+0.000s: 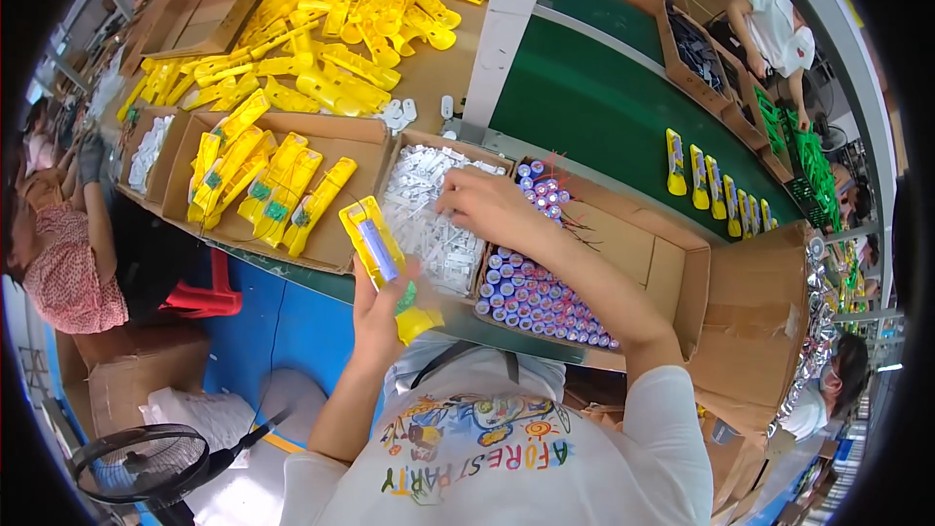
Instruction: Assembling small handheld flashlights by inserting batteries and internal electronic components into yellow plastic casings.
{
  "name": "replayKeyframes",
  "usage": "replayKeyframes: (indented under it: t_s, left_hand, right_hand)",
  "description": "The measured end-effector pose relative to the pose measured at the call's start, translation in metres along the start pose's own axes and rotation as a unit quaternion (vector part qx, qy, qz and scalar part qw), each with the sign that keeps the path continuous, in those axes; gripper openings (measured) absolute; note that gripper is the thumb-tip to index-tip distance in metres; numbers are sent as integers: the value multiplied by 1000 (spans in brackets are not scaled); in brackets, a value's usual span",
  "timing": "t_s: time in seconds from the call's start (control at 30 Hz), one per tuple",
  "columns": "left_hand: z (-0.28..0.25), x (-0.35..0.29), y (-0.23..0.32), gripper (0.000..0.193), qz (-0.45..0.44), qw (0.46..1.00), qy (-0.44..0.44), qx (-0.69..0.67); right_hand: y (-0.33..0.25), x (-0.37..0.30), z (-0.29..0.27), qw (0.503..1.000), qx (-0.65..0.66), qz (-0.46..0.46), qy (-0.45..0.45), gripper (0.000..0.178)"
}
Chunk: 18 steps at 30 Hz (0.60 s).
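My left hand point(375, 317) is closed round a yellow plastic housing point(361, 222), tilted in front of the boxes. A purple cylindrical battery point(375, 247) lies in its hollow, and a small green circuit board shows beside my fingers. Over the cardboard box of small white plastic parts point(429, 175), my right hand point(482, 203) has its fingers curled down and drawn together at the pieces. Whatever the fingertips pinch, if anything, is too small to name. Just right of that box, a carton holds upright purple batteries point(531, 297) with thin wires.
To the left, a carton point(341, 141) holds yellow housings with green boards. Loose yellow housings point(321, 58) are heaped behind it. Beyond a metal post point(506, 29), several yellow pieces point(718, 190) line a green conveyor belt point(584, 88). A fan point(141, 463) stands lower left; other people work nearby.
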<state>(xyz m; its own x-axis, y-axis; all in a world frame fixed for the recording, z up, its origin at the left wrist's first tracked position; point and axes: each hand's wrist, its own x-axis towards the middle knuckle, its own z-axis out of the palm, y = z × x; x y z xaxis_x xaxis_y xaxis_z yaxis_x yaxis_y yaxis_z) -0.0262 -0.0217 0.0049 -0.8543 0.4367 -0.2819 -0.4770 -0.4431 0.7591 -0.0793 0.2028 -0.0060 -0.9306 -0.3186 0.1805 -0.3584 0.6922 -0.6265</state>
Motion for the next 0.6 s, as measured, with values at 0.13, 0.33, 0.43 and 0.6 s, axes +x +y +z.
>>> replayKeyframes:
  t_s: [0.13, 0.33, 0.43, 0.6]
  left_hand:
    - [-5, -9, 1, 53, 6, 1000, 8, -22]
    - [-8, -21, -2, 50, -15, 998, -31, -43]
    - [-5, -20, -2, 49, -58, 985, -138, -84]
    - [4, -14, -6, 38, -74, 989, -123, -28]
  right_hand:
    - [3, 17, 10, 958, -259, -122, -25, 8]
    - [-22, 6, -20, 998, -21, -57, 23, 11]
    - [-38, -5, -22, 970, 232, 76, 6, 10]
    - [-52, -19, -24, 876, 442, 189, 29, 16]
